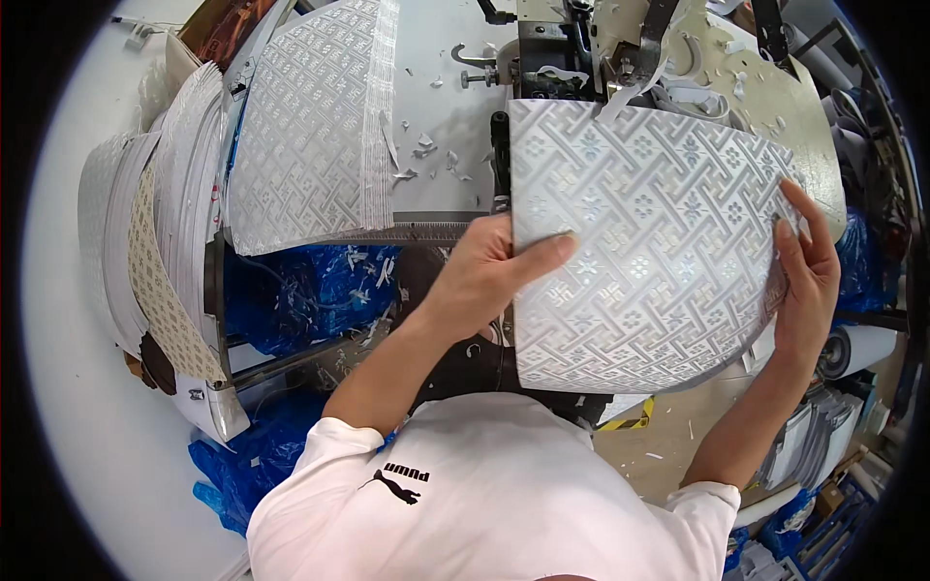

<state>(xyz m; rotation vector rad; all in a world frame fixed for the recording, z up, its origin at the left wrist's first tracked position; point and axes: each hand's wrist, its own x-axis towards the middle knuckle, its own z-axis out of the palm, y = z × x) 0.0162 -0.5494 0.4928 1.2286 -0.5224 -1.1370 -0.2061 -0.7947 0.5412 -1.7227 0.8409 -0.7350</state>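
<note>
A white embossed sheet (pixel 644 247), patterned with interlocking angular lines and small flowers, is held flat in front of the body, above the lap and just below the sewing machine head (pixel 581 48). Its left edge is gripped by the left hand (pixel 484 276), with the thumb laid across the patterned face and the fingers curled behind. Its right edge is steadied by the right hand (pixel 809 276), whose fingers are stretched along the rim and pressed against it; whether the thumb is closed behind the sheet cannot be told.

The sheet's upper edge is set against the machine, where a narrow white strip (pixel 630 82) appears to be fed in, though the spot is crowded and unclear.

To the left, a second patterned sheet (pixel 310 126) is laid on the grey work table (pixel 436 116), among scattered white offcuts (pixel 426 150). Further left, a stack of similar sheets (pixel 160 232) is stood on edge. Blue plastic wrapping (pixel 310 290) is seen under the table.
</note>
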